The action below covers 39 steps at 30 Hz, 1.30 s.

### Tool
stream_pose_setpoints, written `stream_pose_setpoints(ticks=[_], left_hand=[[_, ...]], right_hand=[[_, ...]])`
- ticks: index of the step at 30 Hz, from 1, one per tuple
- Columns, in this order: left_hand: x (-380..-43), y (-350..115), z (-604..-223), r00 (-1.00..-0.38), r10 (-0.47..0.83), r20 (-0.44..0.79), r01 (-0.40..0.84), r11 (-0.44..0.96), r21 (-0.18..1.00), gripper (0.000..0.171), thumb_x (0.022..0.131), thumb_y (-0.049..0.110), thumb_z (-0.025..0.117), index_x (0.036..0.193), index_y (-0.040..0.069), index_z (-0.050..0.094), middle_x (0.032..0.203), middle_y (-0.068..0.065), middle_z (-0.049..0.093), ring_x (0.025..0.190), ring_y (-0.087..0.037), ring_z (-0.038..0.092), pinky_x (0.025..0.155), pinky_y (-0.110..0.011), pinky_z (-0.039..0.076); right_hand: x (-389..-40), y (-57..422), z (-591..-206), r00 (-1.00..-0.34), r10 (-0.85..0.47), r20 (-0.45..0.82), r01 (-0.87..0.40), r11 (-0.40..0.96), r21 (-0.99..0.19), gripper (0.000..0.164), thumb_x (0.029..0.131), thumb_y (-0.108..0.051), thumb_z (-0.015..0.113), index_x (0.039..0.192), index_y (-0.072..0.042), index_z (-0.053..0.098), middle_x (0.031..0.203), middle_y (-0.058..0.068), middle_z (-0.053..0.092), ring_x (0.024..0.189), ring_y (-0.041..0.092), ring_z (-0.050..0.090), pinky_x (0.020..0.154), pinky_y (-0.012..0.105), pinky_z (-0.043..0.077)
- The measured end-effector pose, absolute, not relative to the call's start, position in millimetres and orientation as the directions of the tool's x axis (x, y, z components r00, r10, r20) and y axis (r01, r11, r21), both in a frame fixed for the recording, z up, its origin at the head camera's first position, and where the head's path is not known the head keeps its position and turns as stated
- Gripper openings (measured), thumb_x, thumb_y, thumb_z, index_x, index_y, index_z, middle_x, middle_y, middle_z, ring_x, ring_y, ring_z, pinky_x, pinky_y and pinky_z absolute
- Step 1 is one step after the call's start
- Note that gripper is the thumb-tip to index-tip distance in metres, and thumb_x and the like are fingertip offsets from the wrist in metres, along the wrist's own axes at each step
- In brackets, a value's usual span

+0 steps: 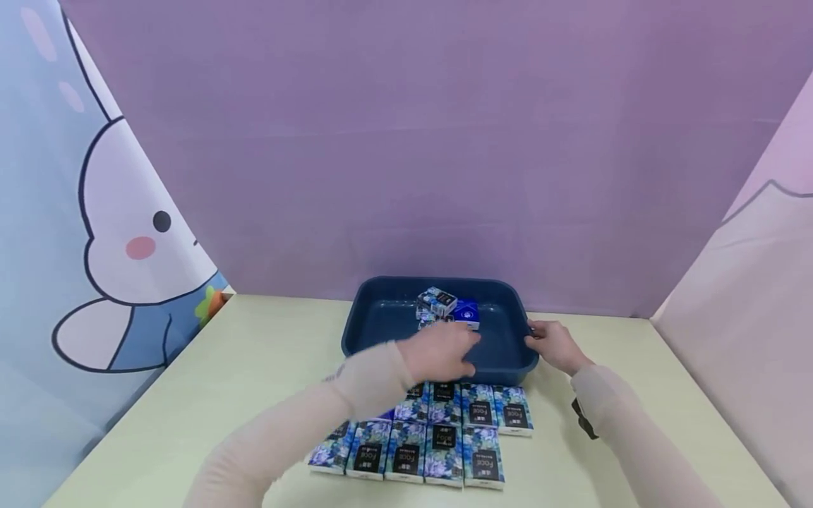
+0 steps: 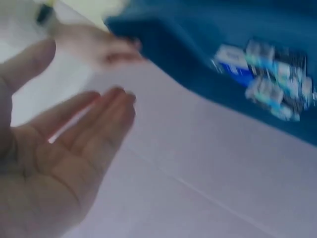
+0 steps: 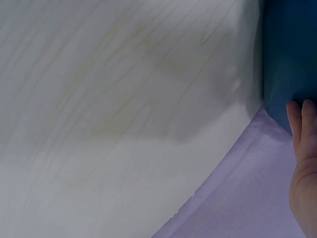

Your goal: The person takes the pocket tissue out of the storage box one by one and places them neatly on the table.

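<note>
A dark blue plastic basin (image 1: 384,331) holds a small pile of floral tissue packs (image 1: 437,302) and a solid-blue pack (image 1: 466,312). My left hand (image 1: 440,351) is over the front part of the basin, empty. In the left wrist view that hand (image 2: 64,153) shows its palm, thumb spread from the fingers. At the basin's right rim my right hand (image 1: 557,346) grips the edge; in the right wrist view its fingers (image 3: 308,124) lie against the basin wall. Below the basin, floral tissue packs (image 1: 406,450) lie flat in two rows, partly hidden by my left arm.
The basin stands on a pale yellow table (image 1: 279,339), close to a purple cloth backdrop (image 1: 444,141). A cartoon-print cloth (image 1: 127,212) hangs at the left, and a pink one (image 1: 768,282) at the right. Something blue shows beside the left sleeve (image 1: 384,415).
</note>
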<state>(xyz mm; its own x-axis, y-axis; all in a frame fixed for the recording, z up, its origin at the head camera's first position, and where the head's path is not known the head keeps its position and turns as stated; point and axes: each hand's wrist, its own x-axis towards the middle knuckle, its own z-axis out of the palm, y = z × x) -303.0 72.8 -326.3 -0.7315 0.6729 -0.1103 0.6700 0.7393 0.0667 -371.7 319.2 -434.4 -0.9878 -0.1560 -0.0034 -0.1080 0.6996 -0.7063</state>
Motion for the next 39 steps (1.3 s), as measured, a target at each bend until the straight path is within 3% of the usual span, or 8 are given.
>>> stream_pose_setpoints(ticks=[6,12,16,21,24,31,36,39], left_hand=[[-363.9,93.4,-322.5,-0.739,0.648,-0.188,0.639,0.761,0.113,0.052,0.088,0.027,0.062,0.135,0.013,0.046,0.134,-0.002,0.051,0.115,-0.014,0.054,0.094,-0.027,0.046],[-415.4,112.2,-366.5,-0.799,0.554,-0.233,0.528,0.832,0.168,0.052,0.090,0.018,0.059,0.139,0.013,0.041,0.139,-0.002,0.046,0.123,-0.017,0.046,0.099,-0.029,0.042],[-434.7,118.8,-396.5,-0.832,0.494,-0.252,0.450,0.867,0.213,0.055,0.088,0.016,0.061,0.139,0.011,0.040,0.135,-0.004,0.049,0.119,-0.018,0.050,0.095,-0.030,0.045],[-455.0,119.2,-425.8,-0.860,0.462,-0.217,0.407,0.877,0.254,0.048,0.084,0.018,0.066,0.129,0.010,0.051,0.124,-0.006,0.057,0.109,-0.018,0.057,0.087,-0.031,0.050],[-462.6,117.3,-435.3,-0.871,0.450,-0.199,0.405,0.886,0.227,0.045,0.084,0.021,0.067,0.126,0.011,0.054,0.129,-0.005,0.054,0.113,-0.018,0.054,0.090,-0.031,0.049],[-470.2,113.1,-444.0,-0.887,0.400,-0.232,0.368,0.914,0.172,0.042,0.088,0.020,0.062,0.129,0.019,0.052,0.150,-0.001,0.028,0.135,-0.019,0.031,0.102,-0.035,0.040],[-473.5,112.4,-443.9,-0.877,0.431,-0.214,0.421,0.902,0.093,0.043,0.090,0.024,0.059,0.132,0.018,0.050,0.148,-0.002,0.032,0.136,-0.018,0.031,0.105,-0.033,0.036],[-474.4,113.7,-444.1,-0.862,0.455,-0.223,0.461,0.887,0.029,0.055,0.091,0.033,0.056,0.140,0.016,0.038,0.151,-0.002,0.026,0.138,-0.017,0.025,0.109,-0.031,0.030]], right_hand=[[-371.5,316.7,-435.9,-0.987,-0.161,0.013,-0.124,0.705,-0.699,0.047,0.091,-0.007,0.050,0.132,0.015,0.037,0.128,0.034,0.045,0.112,0.042,0.052,0.084,0.043,0.051],[-369.3,323.4,-437.5,-0.986,-0.164,0.027,-0.137,0.710,-0.691,0.048,0.091,-0.005,0.049,0.132,0.015,0.036,0.130,0.034,0.042,0.114,0.043,0.050,0.084,0.043,0.051],[-368.6,325.5,-439.3,-0.988,-0.148,0.032,-0.128,0.707,-0.695,0.047,0.091,-0.005,0.049,0.132,0.015,0.036,0.128,0.034,0.044,0.113,0.043,0.051,0.083,0.043,0.051],[-369.8,320.1,-441.4,-0.991,-0.134,0.028,-0.114,0.693,-0.712,0.047,0.091,-0.004,0.050,0.132,0.014,0.037,0.126,0.034,0.047,0.111,0.041,0.053,0.083,0.043,0.052],[-371.7,318.5,-441.8,-0.991,-0.130,0.020,-0.105,0.686,-0.720,0.047,0.091,-0.004,0.050,0.132,0.014,0.037,0.126,0.033,0.048,0.112,0.041,0.053,0.084,0.043,0.051],[-372.1,318.3,-443.7,-0.993,-0.120,0.024,-0.100,0.689,-0.718,0.047,0.090,-0.004,0.050,0.131,0.015,0.038,0.126,0.033,0.048,0.113,0.041,0.052,0.086,0.044,0.050],[-372.3,317.1,-441.6,-0.991,-0.129,0.024,-0.107,0.685,-0.721,0.047,0.090,-0.004,0.051,0.130,0.015,0.039,0.126,0.033,0.048,0.113,0.041,0.053,0.086,0.043,0.050],[-372.4,316.8,-438.1,-0.991,-0.134,0.027,-0.113,0.696,-0.709,0.047,0.090,-0.004,0.051,0.130,0.015,0.039,0.125,0.033,0.048,0.111,0.041,0.054,0.085,0.042,0.051]])
